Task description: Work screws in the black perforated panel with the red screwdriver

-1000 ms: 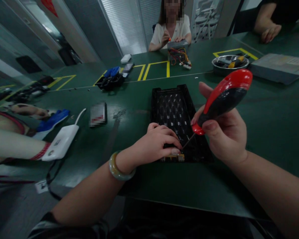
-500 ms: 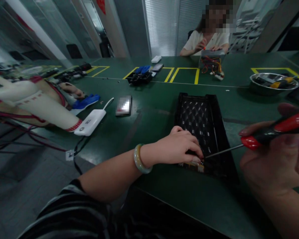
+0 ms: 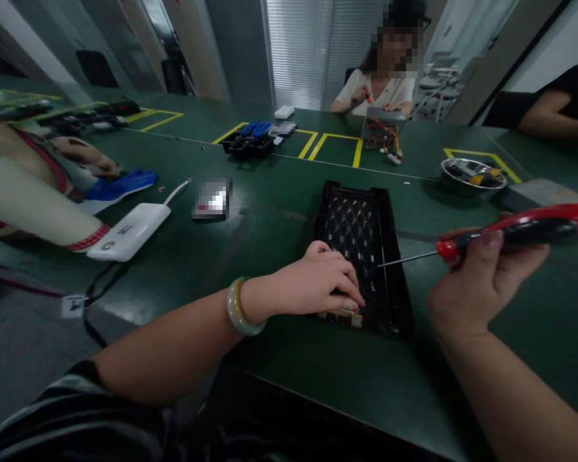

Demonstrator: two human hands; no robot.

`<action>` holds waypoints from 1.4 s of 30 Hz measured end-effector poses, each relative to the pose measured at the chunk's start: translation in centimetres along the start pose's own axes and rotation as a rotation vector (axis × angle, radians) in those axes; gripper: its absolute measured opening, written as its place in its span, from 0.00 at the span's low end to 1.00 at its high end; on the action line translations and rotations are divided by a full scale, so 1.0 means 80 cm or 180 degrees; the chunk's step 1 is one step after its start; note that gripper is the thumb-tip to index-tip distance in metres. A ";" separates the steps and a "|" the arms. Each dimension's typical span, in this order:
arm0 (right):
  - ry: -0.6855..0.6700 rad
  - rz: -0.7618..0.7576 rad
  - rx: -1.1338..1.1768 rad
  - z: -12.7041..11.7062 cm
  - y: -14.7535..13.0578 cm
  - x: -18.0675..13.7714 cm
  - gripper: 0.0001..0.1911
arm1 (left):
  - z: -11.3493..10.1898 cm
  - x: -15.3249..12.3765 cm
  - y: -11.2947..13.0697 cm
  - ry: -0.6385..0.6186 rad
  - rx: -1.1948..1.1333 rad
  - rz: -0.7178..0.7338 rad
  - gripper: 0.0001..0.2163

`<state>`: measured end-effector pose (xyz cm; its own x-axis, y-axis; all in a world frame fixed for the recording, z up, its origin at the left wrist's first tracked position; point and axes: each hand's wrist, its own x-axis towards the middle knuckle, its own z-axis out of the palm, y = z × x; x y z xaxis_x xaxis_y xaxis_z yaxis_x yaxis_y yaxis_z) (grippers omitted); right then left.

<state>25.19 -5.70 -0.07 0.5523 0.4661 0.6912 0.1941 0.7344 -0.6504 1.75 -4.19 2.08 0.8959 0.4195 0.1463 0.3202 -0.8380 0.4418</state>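
Observation:
A black perforated casing (image 3: 361,224) lies on the green table (image 3: 279,359) in front of me. My left hand (image 3: 318,285), with a pale bangle on the wrist, rests curled on the casing's near end, fingertips pressing a small yellowish circuit part (image 3: 341,317) at its edge. My right hand (image 3: 476,282) is closed round a red and black screwdriver (image 3: 515,232), held nearly level above the table to the right of the casing. Its thin shaft points left, the tip hovering over the casing's right rim, apart from it.
A white box with a cable (image 3: 128,231) and a blue item (image 3: 120,185) lie at left beside another person's arm (image 3: 24,205). A metal bowl of tools (image 3: 472,176), a black parts tray (image 3: 248,146) and a wired unit (image 3: 383,131) in front of a seated person stand farther back.
The screwdriver tip has lifted away from the circuit part and now hovers higher, over the casing's right rim. My left hand stays on the casing's near end. The view has swung.

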 end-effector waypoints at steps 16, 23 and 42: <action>-0.0500 0.0128 -0.0383 0.004 0.000 -0.010 0.15 | 0.000 0.002 0.002 0.0295 -0.0143 -0.0275 0.07; -0.0100 0.0418 -0.0237 0.006 -0.002 -0.003 0.15 | -0.002 0.001 0.002 0.0699 -0.0163 -0.0780 0.08; -0.0008 0.0991 0.0065 0.012 -0.004 -0.013 0.17 | 0.000 0.006 0.002 0.0614 -0.0217 -0.0901 0.07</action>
<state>23.79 -5.96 -0.26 0.5806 0.6714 0.4605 -0.0005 0.5659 -0.8245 2.24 -4.17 2.19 0.6977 0.6956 0.1713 0.5205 -0.6565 0.5459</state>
